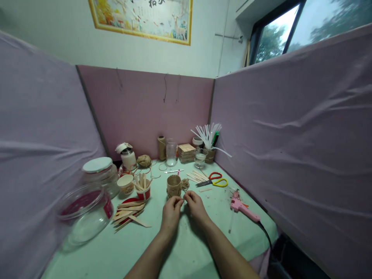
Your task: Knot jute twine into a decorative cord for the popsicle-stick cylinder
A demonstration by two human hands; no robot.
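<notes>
Just in front of a small brown cup [173, 185] with a twine-wrapped base, my two hands meet with their fingertips pinched. My left hand [172, 211] is closed at the cup's near side, on what looks like a thin end of twine. Close beside it, my right hand [195, 205] pinches the same fine strand; most of it is hidden by the fingers. A small ball of twine [185, 184] lies right of the cup, beyond my right fingertips. The cup stands upright on the green tabletop [180, 255].
Left are craft sticks [129, 212], a paper cup of sticks [143, 192] and a clear plastic jar [87, 217]. Scissors [213, 180] and a pink glue gun [244, 209] with its cord lie right. Behind stand a glass jar [171, 153] and stacked wooden squares [186, 153].
</notes>
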